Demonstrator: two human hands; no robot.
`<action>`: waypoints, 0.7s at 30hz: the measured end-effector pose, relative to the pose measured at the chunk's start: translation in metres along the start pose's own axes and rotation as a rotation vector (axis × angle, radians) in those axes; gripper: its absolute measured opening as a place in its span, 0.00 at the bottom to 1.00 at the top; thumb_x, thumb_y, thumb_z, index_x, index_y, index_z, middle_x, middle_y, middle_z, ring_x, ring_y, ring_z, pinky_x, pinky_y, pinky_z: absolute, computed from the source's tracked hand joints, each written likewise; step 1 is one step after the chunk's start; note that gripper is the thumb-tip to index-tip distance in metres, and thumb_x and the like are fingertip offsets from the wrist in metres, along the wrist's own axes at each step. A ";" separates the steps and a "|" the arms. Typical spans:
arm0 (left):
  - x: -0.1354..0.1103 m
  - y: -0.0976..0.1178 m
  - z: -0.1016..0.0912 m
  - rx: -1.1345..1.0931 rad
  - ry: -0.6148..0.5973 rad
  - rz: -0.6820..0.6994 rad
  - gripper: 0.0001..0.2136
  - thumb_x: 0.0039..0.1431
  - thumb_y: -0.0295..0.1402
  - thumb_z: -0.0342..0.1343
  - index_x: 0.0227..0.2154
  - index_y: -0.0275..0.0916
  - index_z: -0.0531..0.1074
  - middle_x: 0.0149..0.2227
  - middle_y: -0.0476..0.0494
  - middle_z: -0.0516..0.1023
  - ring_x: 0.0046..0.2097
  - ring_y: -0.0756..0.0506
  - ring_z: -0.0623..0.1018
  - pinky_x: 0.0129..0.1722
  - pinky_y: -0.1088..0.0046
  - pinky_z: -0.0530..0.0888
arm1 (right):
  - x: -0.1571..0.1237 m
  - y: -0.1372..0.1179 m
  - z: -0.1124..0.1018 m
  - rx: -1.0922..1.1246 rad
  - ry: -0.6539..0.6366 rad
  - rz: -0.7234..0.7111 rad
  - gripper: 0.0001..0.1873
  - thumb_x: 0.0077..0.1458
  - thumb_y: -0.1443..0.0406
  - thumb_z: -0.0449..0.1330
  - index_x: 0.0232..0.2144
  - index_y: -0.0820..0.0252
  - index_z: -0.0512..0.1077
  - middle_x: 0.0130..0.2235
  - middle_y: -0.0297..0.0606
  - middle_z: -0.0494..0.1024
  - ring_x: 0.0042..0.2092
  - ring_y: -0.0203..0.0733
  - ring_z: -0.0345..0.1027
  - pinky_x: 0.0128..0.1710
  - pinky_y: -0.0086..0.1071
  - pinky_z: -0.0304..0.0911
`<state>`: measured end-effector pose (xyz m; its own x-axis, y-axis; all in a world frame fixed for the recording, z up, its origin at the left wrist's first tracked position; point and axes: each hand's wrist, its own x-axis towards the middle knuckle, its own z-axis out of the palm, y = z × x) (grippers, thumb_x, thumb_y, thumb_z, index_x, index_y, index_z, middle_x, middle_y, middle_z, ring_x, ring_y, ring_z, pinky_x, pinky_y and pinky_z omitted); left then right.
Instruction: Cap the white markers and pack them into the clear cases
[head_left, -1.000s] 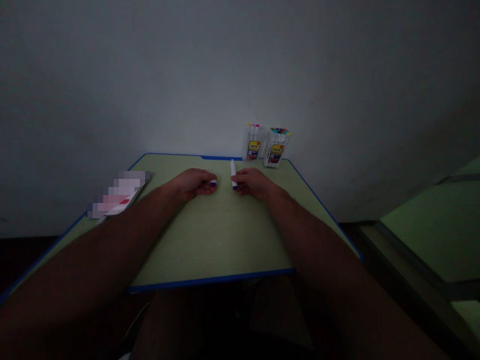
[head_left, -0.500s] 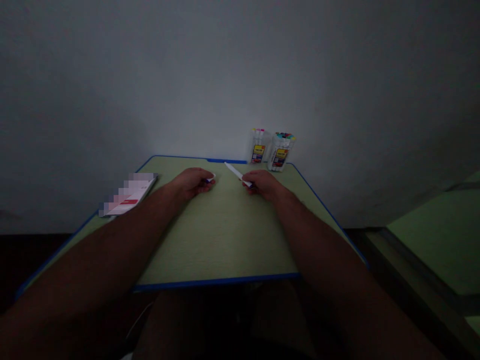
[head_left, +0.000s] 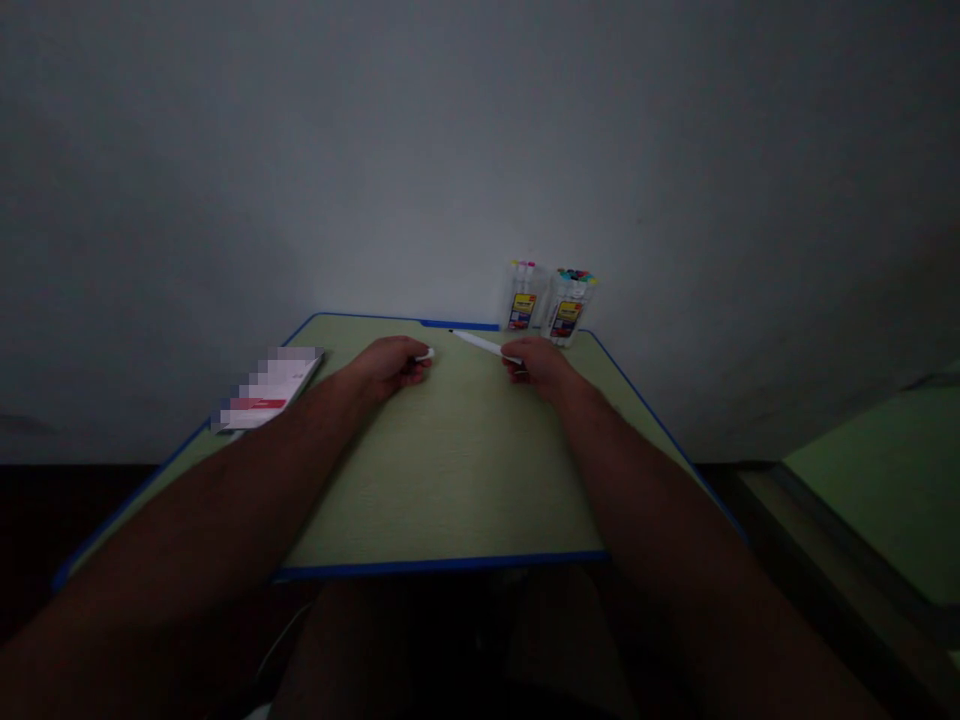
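Between the thumb and fingers of my right hand (head_left: 536,362) is a white marker (head_left: 478,343). It slants up to the left, and a small dark tip shows at its far end. My left hand (head_left: 394,363) is closed on a small white marker cap (head_left: 426,354), mostly covered by the fingers. A gap separates the cap from the marker. Both hands are over the far half of the pale table (head_left: 442,460).
Two clear cases of markers stand at the back right, a left case (head_left: 523,300) and a fuller right case (head_left: 568,308). At the left edge lies a white booklet (head_left: 281,385) with a red band. The wall (head_left: 420,180) rises behind the table.
The marker in my right hand has turned flatter, its dark tip now showing, and the hand has moved slightly right. My left hand has rolled the cap a little, so more white shows.
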<state>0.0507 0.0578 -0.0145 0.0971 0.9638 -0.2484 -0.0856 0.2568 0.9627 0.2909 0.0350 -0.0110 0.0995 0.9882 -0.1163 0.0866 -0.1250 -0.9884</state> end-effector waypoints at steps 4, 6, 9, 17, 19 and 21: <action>0.002 -0.001 0.000 0.013 0.004 -0.002 0.06 0.51 0.21 0.60 0.27 0.35 0.69 0.24 0.43 0.75 0.19 0.52 0.70 0.18 0.78 0.71 | -0.001 -0.002 -0.002 0.020 0.041 -0.009 0.06 0.50 0.72 0.61 0.24 0.61 0.68 0.22 0.32 0.71 0.22 0.31 0.62 0.20 0.27 0.63; 0.001 0.000 0.001 0.019 0.013 -0.004 0.05 0.52 0.21 0.59 0.28 0.35 0.69 0.24 0.43 0.75 0.19 0.52 0.69 0.18 0.78 0.70 | -0.001 -0.002 -0.002 0.028 0.061 -0.009 0.06 0.50 0.71 0.61 0.24 0.61 0.68 0.22 0.31 0.70 0.22 0.31 0.61 0.20 0.27 0.63; -0.002 0.001 0.002 0.024 0.008 -0.004 0.05 0.53 0.20 0.58 0.27 0.35 0.69 0.24 0.43 0.75 0.19 0.52 0.69 0.19 0.78 0.70 | 0.000 -0.001 -0.002 0.034 0.075 -0.004 0.05 0.50 0.71 0.61 0.24 0.61 0.68 0.22 0.31 0.70 0.22 0.32 0.61 0.20 0.28 0.63; -0.004 0.000 0.003 0.041 -0.024 0.006 0.04 0.55 0.21 0.58 0.28 0.34 0.71 0.26 0.42 0.77 0.21 0.52 0.71 0.21 0.77 0.72 | -0.001 -0.001 -0.001 0.038 0.043 -0.002 0.06 0.50 0.72 0.60 0.23 0.61 0.68 0.22 0.32 0.70 0.22 0.32 0.61 0.21 0.28 0.63; -0.004 0.000 0.002 0.039 -0.031 0.006 0.03 0.54 0.21 0.59 0.28 0.33 0.72 0.26 0.41 0.77 0.21 0.52 0.72 0.21 0.77 0.72 | -0.002 -0.001 0.000 0.030 0.032 -0.003 0.06 0.50 0.72 0.60 0.23 0.61 0.68 0.22 0.32 0.70 0.21 0.32 0.61 0.21 0.28 0.63; -0.004 -0.001 0.002 0.038 -0.042 0.013 0.03 0.54 0.21 0.59 0.28 0.33 0.72 0.27 0.40 0.78 0.21 0.52 0.72 0.21 0.78 0.72 | -0.002 -0.001 0.000 0.022 0.027 -0.005 0.06 0.50 0.72 0.61 0.23 0.61 0.68 0.22 0.32 0.70 0.22 0.32 0.62 0.20 0.27 0.62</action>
<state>0.0527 0.0535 -0.0143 0.1379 0.9629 -0.2319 -0.0494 0.2406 0.9694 0.2905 0.0331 -0.0097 0.1255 0.9861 -0.1087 0.0654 -0.1175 -0.9909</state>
